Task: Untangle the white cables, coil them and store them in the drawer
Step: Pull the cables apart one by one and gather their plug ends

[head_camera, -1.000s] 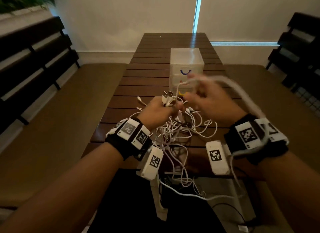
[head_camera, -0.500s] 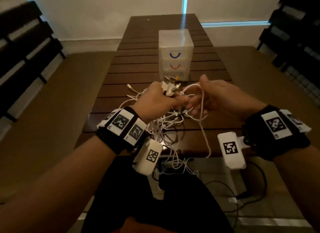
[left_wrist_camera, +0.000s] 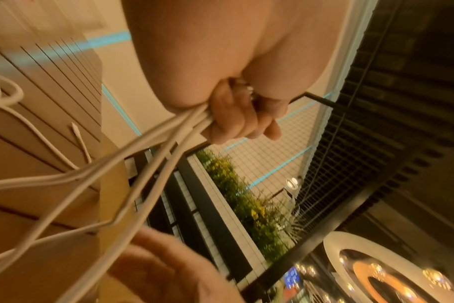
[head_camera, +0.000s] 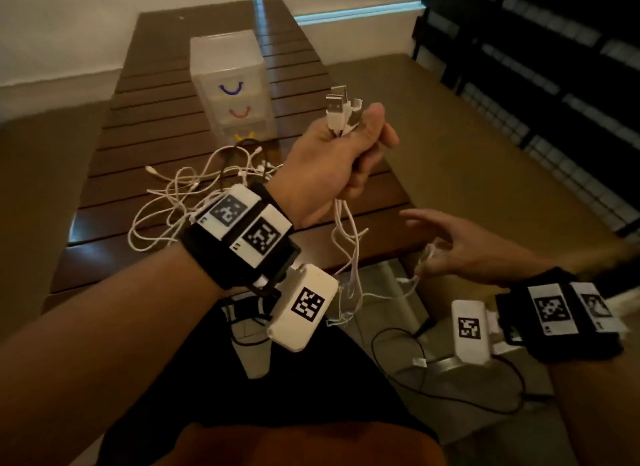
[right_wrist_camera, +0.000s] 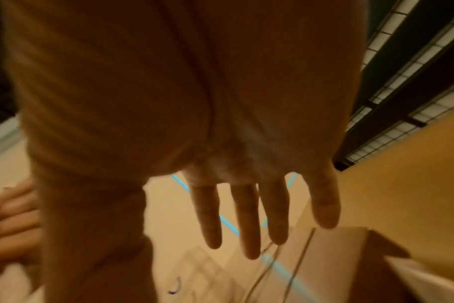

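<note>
Nearest, off the near edge of the table (head_camera: 166,119), the right hand (head_camera: 460,254) reaches out low on the right with its fingers (right_wrist_camera: 249,221) straight and spread, holding nothing; it is blurred, and thin white strands hang just beside its fingertips, though whether they touch cannot be told. A little farther and higher, the left hand (head_camera: 332,160) is raised above the table's near right part with its fingers (left_wrist_camera: 236,121) curled tight around a bunch of white cables (head_camera: 346,230). Their plugs (head_camera: 341,110) stick up out of the top of the fist, and the cords drop from under it in loose loops that hang down past the table edge toward the floor. Left of that fist and behind the left wrist, the rest of the cables lie in a tangled heap (head_camera: 194,195) on the brown slatted tabletop, with small connector ends poking out to the left. Beyond the heap, toward the far middle of the table, stands a small clear set of drawers (head_camera: 232,87), all of them closed, with a blue handle on top, a red one below it and a yellow one at the bottom.
</note>
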Demonstrator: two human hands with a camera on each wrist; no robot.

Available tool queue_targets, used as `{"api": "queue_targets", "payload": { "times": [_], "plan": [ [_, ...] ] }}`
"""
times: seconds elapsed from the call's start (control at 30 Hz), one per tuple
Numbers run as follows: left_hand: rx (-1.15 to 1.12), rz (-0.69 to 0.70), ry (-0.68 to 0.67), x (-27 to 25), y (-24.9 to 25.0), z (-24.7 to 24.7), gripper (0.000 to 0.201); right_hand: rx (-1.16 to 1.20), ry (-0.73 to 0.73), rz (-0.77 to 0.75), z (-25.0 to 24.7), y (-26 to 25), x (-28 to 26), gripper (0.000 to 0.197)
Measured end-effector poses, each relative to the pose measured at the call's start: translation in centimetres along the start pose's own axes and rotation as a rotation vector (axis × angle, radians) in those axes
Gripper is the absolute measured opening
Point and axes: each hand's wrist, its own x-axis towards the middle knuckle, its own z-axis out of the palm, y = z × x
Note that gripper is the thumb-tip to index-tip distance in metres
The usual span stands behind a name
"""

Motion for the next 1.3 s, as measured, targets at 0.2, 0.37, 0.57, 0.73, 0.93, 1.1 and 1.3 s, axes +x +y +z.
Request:
{"api": "queue_targets", "payload": {
  "times": [0.2, 0.37, 0.57, 0.73, 0.93, 1.1, 1.3],
  "plan": [
    [0.003, 0.035, -0.141, 1.6, -0.6, 4.6, 0.037, 0.359, 0.034, -0.261, 2.6, -2.4, -1.1, 0.033],
    [0.027, 0.047, -0.182, 2.3, -0.3, 5.7, 0.036, 0.316, 0.165, -0.308, 3.3, 1.4, 0.5, 0.035],
    [0.123, -0.031, -0.291, 1.5, -1.9, 7.8, 0.034, 0.309, 0.329, 0.008, 6.7, 9.3, 2.4, 0.047],
    [0.128, -0.011, -0.397, 0.8, -2.0, 10.1, 0.031, 0.202, 0.269, 0.264, 10.5, 13.8, 4.8, 0.034],
    [0.202, 0.095, -0.391, 1.1, -0.7, 9.3, 0.032, -0.047, 0.046, 0.494, 14.0, 21.9, 5.7, 0.031],
    [0.234, 0.084, -0.322, 1.7, -1.8, 8.0, 0.035, -0.16, -0.06, 0.519, 10.6, 21.3, 4.3, 0.067],
    [0.191, -0.055, -0.369, 1.5, -3.5, 8.6, 0.034, -0.038, 0.041, 0.343, 2.4, 13.3, 2.6, 0.064]
  ]
}}
